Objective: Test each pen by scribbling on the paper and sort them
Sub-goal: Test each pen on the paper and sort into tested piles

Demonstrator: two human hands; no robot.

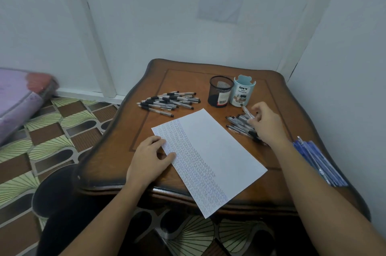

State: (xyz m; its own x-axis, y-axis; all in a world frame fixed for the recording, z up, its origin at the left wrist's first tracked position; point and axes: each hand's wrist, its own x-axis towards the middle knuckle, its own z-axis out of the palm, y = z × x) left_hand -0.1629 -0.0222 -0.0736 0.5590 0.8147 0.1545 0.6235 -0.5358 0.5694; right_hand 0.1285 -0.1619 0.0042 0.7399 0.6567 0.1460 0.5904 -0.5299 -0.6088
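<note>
On the bench (188, 80), paper (221, 151) half scribbled; left hand (150, 159) flat on it, right hand (266, 124) pinches a pen (247, 111) from the right pile (236, 124); testing likely midway.

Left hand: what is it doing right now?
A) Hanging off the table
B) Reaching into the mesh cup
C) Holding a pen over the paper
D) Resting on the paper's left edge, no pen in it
D: the left hand lies on the table with its fingers on the left edge of the paper, and no pen is in its grip.
</note>
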